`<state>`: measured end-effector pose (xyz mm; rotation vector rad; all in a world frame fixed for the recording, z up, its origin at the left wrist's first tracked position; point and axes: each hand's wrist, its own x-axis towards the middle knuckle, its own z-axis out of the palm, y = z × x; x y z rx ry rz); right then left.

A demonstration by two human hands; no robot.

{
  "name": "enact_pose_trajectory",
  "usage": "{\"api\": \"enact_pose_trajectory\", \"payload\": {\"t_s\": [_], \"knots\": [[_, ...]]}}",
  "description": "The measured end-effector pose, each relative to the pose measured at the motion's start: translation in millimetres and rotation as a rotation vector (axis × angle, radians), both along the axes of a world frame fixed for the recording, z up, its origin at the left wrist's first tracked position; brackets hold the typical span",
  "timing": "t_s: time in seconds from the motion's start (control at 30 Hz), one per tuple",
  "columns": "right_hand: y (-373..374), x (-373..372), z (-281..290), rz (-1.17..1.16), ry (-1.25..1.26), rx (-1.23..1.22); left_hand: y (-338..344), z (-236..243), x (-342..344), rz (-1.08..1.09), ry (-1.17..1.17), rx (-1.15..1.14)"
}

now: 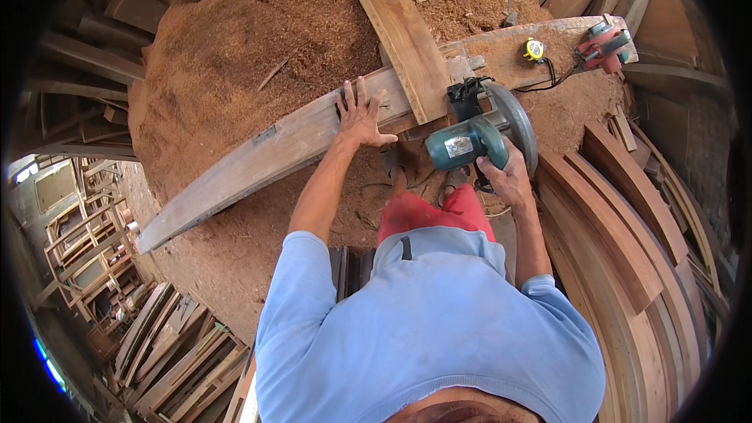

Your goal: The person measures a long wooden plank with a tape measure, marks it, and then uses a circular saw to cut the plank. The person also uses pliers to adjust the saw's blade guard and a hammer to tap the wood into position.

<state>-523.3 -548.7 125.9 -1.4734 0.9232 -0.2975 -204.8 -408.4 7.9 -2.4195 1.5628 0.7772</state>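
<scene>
I see the circular saw (479, 139) standing on the long plank (274, 149), just beside the short board (407, 47) that lies across it. I judge the saw heavy and stiff, best taken by its rear handle; the plank looks rigid and heavy, and dusty enough to slip a little. My right hand (507, 178) is closed around the saw handle. My left hand (359, 116) lies flat on the plank with the fingers (351, 95) spread wide, pressing the wood. Sawdust (235, 47) covers the ground behind.
</scene>
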Motion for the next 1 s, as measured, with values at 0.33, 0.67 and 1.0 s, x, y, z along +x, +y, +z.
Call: {"api": "enact_pose_trajectory", "payload": {"t_s": [0.33,0.67,1.0], "knots": [[6.8,8.9,8.9,-0.066,0.115,-0.061,2.1,0.7,-8.3,0.047,-0.004,-0.066],[9.1,0.6,-13.6,-0.038,0.163,-0.116,2.9,-2.5,-4.4,-0.008,-0.025,-0.066],[12.8,3.7,12.5,-0.062,0.092,-0.098,4.1,0.0,-10.8,0.087,0.019,-0.125]]}}
